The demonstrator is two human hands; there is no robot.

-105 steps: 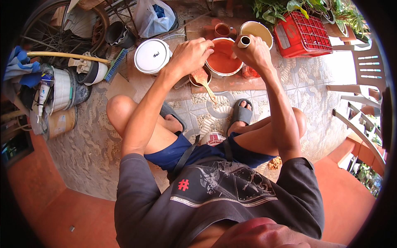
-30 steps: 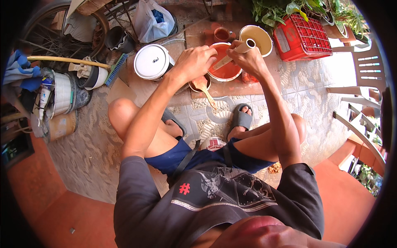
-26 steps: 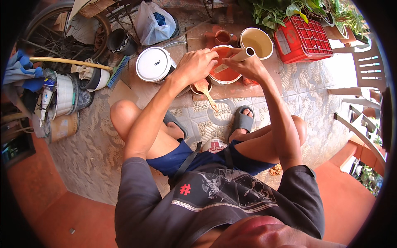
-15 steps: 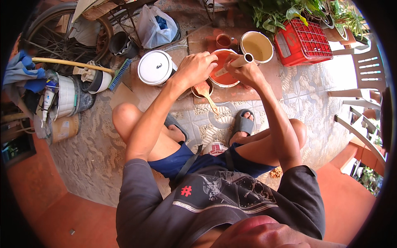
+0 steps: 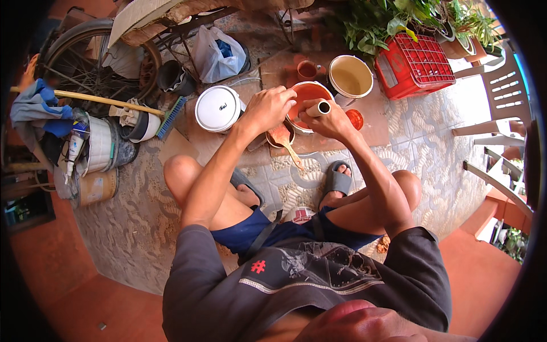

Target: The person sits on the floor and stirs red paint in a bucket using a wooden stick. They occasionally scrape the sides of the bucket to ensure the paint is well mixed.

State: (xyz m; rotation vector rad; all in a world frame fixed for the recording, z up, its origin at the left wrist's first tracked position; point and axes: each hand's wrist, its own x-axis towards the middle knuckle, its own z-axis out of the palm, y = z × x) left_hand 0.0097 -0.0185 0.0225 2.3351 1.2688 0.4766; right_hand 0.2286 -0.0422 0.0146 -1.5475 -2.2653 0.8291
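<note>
My right hand [image 5: 331, 121] is closed around a pale hollow pipe [image 5: 317, 109], whose open end points up towards me. Its lower part is hidden by the hand and the bucket. The hand is over the near right side of a white-rimmed bucket [image 5: 310, 91] of orange-red paint. My left hand [image 5: 269, 109] has its fingers bent onto that bucket's left rim; the fingertips are partly hidden. Just below it, a flat wooden-handled paintbrush [image 5: 288, 145], smeared orange, rests across a small round pot [image 5: 273, 139]. A round orange-red piece [image 5: 354, 118] lies right of my right hand.
A lidded white bucket [image 5: 218, 108] stands left, a cream bucket [image 5: 351, 78] and red crate [image 5: 413, 65] right. Behind are a small reddish cup [image 5: 306, 70] and a bagged bucket [image 5: 219, 54]. A broom [image 5: 170, 118], bicycle wheel [image 5: 102, 62] and plastic chair [image 5: 501, 91] flank the patterned floor.
My right hand has come nearer to me and a little left, with the pipe now more end-on. The round orange-red piece has come into sight. My left hand stays at the rim.
</note>
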